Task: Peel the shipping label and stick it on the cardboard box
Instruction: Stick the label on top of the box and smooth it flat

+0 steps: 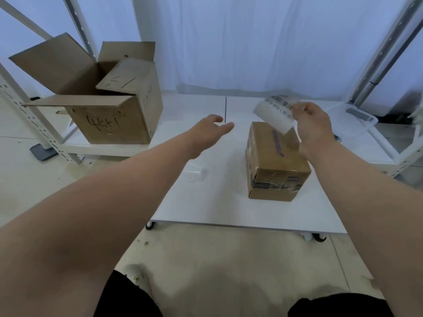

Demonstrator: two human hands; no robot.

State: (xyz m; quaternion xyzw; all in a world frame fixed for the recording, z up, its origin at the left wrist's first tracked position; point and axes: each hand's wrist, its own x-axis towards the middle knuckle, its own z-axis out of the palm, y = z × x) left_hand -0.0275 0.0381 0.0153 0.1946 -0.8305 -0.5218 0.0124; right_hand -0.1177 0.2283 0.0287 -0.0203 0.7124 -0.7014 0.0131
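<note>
A small sealed cardboard box (272, 161) with blue print and clear tape stands on the low white table (206, 202), right of centre. My right hand (313, 124) hovers above the box's far end, pinching a white shipping label (274, 113) with barcode and numbers; the sheet hangs tilted over the box's far top edge. Left of the box, my left hand (210, 131) stretches out over the table, fingers loosely apart and holding nothing.
A large open cardboard box (109, 120) with handwritten marks sits at the table's left rear on a shelf base. White metal rack posts (34, 124) stand left and right. A clear plastic tray (357, 117) lies at the right rear. White curtain behind.
</note>
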